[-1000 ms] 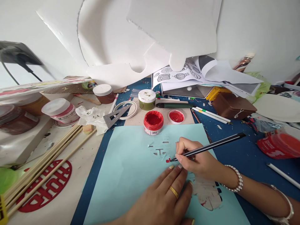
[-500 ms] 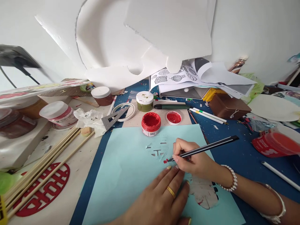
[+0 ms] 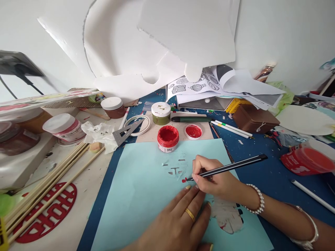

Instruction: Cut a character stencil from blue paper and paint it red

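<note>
A light blue sheet (image 3: pixel 131 195) with cut-out openings lies on the dark blue table. My left hand (image 3: pixel 180 216), wearing a gold ring, rests flat on it with fingers stretched out. In my right hand (image 3: pixel 213 176) is a slim black pen-like tool (image 3: pixel 235 164), pinched near its tip. That tip touches a small red patch (image 3: pixel 184 180) on the sheet, just beyond my left fingertips. An open jar of red paint (image 3: pixel 168 137) stands at the sheet's far edge, and its red-smeared lid (image 3: pixel 193 131) lies to the right of it.
Behind the red jar are a green jar (image 3: pixel 161 113), a tape roll (image 3: pixel 141 126) and a dark green cutter (image 3: pixel 191 119). Wooden sticks (image 3: pixel 52 184) cross a red cut-out (image 3: pixel 62 209) at left. A red tub (image 3: pixel 306 160) and a brown box (image 3: pixel 255 118) stand at right.
The view has shifted very slightly. The outer end of the black tool has risen a little relative to my right hand; my left hand keeps its place.
</note>
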A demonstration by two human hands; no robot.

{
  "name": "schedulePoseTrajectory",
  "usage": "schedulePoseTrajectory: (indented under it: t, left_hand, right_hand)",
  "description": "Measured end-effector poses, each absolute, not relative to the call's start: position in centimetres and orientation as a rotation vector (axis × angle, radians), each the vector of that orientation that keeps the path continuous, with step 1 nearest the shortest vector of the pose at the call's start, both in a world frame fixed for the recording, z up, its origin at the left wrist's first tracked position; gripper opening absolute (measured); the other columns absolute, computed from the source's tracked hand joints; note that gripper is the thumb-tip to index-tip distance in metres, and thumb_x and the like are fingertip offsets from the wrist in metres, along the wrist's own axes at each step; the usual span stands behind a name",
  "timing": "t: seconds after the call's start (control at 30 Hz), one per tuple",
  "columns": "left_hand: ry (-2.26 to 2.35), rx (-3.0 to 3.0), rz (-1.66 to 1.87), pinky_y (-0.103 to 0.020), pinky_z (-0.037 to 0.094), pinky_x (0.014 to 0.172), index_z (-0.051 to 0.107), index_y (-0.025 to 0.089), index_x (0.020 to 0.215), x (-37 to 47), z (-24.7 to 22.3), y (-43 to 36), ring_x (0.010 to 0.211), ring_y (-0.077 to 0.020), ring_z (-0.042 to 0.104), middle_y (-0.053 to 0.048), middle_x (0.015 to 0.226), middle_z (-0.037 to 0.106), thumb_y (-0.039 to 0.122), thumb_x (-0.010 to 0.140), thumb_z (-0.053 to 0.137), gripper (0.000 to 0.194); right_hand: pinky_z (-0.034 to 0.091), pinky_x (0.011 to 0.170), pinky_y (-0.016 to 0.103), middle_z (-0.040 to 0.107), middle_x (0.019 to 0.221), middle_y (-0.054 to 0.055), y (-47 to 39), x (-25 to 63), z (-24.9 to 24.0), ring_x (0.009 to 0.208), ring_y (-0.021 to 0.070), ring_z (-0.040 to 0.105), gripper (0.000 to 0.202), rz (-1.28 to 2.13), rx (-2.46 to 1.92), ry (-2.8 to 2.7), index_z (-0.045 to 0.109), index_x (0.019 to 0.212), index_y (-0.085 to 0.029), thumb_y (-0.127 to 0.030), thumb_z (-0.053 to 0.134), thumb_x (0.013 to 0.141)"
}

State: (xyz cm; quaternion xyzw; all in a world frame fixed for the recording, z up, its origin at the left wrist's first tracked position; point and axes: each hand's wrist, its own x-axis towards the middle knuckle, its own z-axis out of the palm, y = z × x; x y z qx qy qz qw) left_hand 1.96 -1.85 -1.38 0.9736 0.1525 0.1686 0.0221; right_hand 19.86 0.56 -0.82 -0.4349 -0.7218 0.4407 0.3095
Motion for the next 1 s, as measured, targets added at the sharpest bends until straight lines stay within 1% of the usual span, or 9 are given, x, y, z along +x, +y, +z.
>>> schedulePoseTrajectory:
  t: [0.3,0.63,0.83,1.0]
  left_hand:
    - [0.474,3.009,0.568,-0.037,0.042,0.089,0.056,0.010,0.108,1.98,-1.44,-2.12,0.108,-0.0253,0.050,-0.013,0.110,0.058,0.035,0.093,0.026,0.041]
    - [0.480,3.002,0.573,-0.036,0.043,0.088,0.056,0.010,0.107,1.95,-1.47,-2.02,0.107,-0.0254,0.050,-0.013,0.109,0.059,0.035,0.094,0.024,0.043]
    - [0.481,2.991,0.556,-0.036,0.041,0.090,0.055,0.010,0.108,2.03,-1.56,-2.00,0.108,-0.0251,0.049,-0.012,0.110,0.058,0.036,0.093,0.028,0.040]
    - [0.487,2.987,0.540,-0.036,0.042,0.090,0.055,0.010,0.109,2.12,-1.32,-1.98,0.108,-0.0254,0.050,-0.012,0.110,0.058,0.035,0.093,0.029,0.039]
  right_hand:
    - [0.032,0.049,0.021,0.041,0.062,-0.004,0.61,19.93,-1.02,0.054,0.0086,0.036,0.013,1.174,-1.128,-1.879,0.040,0.069,-0.018,-0.018,0.046,0.080]
    - [0.032,0.048,0.020,0.042,0.061,-0.004,0.59,19.98,-1.00,0.053,0.0082,0.036,0.015,1.134,-1.150,-1.910,0.038,0.067,-0.019,-0.014,0.047,0.078]
    - [0.032,0.049,0.020,0.043,0.062,-0.004,0.62,19.97,-1.00,0.054,0.0085,0.036,0.012,1.140,-1.162,-1.925,0.040,0.070,-0.019,-0.018,0.046,0.080]
    - [0.032,0.049,0.021,0.043,0.063,-0.004,0.60,19.77,-0.87,0.054,0.0088,0.036,0.012,1.158,-1.178,-1.940,0.039,0.070,-0.019,-0.018,0.046,0.080]
